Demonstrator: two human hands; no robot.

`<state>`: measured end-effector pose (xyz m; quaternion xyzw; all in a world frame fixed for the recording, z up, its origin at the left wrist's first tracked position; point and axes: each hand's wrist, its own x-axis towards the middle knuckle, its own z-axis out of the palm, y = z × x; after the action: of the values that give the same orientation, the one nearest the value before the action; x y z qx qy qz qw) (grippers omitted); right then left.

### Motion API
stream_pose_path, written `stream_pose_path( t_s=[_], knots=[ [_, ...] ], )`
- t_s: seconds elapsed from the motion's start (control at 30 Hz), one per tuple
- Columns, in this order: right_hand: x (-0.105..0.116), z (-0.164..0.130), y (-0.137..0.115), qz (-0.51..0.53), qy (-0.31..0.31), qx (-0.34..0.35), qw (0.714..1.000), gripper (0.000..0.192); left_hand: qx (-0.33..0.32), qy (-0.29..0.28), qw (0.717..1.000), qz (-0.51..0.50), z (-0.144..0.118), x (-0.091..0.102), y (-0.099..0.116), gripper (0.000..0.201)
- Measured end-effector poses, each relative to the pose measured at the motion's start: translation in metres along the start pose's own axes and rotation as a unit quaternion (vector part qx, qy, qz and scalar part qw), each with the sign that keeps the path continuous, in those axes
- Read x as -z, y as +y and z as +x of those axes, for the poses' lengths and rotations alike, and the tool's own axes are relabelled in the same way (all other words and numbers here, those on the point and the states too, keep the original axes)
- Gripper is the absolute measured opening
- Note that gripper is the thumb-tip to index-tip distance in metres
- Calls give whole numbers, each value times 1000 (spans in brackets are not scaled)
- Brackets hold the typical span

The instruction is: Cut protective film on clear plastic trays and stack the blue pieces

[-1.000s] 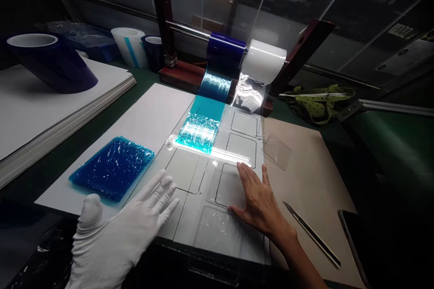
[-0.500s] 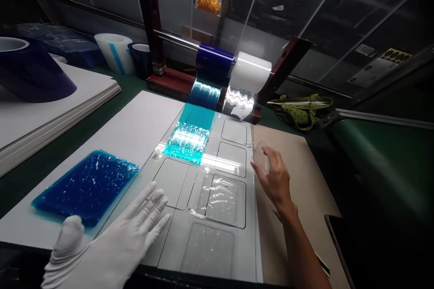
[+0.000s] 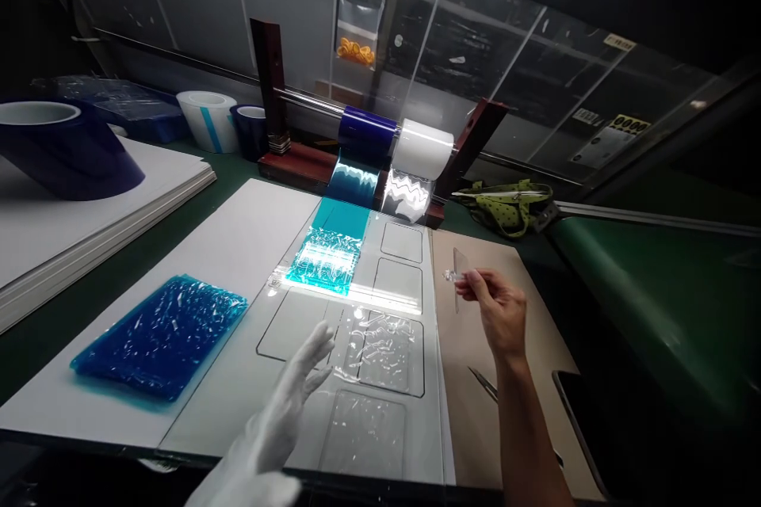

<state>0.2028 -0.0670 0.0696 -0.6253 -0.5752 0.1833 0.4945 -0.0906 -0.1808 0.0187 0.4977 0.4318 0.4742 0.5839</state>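
My right hand (image 3: 498,307), bare, pinches a small clear plastic plate (image 3: 457,293) seen nearly edge-on above the brown board. A bit of clear film seems to stick out from the plate's left side. My left hand (image 3: 285,396), in a white glove, is open with its fingers stretched out, above a pale glass-like sheet (image 3: 231,412) marked with black outlines. Clear film pieces (image 3: 386,352) lie in the outlines beside it. A strip of blue-green film (image 3: 326,261) runs down from a blue roll (image 3: 367,129). Beside that hangs clear film from a white roll (image 3: 426,149).
A dark red wooden stand (image 3: 306,166) carries both rolls on a rod. Stacked blue film pieces (image 3: 163,337) lie at left. On the brown board (image 3: 493,253) are a pointed metal tool (image 3: 483,384) and a dark phone-like object (image 3: 579,428). A green dotted pouch (image 3: 505,206) lies behind.
My right hand has gone from spread fingers by the clear plate to pinching it and turning it edge-on. My left hand has moved right and turned sideways. The camera view has shifted.
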Motion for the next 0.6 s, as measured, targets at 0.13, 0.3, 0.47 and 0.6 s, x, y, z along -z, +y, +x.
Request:
stream_pose_path(
  t_s=[0.13,0.3,0.47,0.6],
  knots=[
    [20,-66,-49,235,-44,-13,971,10,13,-39,961,273,0,-44,37,145],
    [24,-130,-71,433,-111,-118,887,15,-141,-55,880,451,-1,-78,54,141],
    [42,-147,-55,194,16,-66,979,32,-213,6,826,523,-15,-79,48,113],
    [46,-154,-52,41,18,-37,998,39,-208,21,799,563,-22,-78,51,110]
  ],
)
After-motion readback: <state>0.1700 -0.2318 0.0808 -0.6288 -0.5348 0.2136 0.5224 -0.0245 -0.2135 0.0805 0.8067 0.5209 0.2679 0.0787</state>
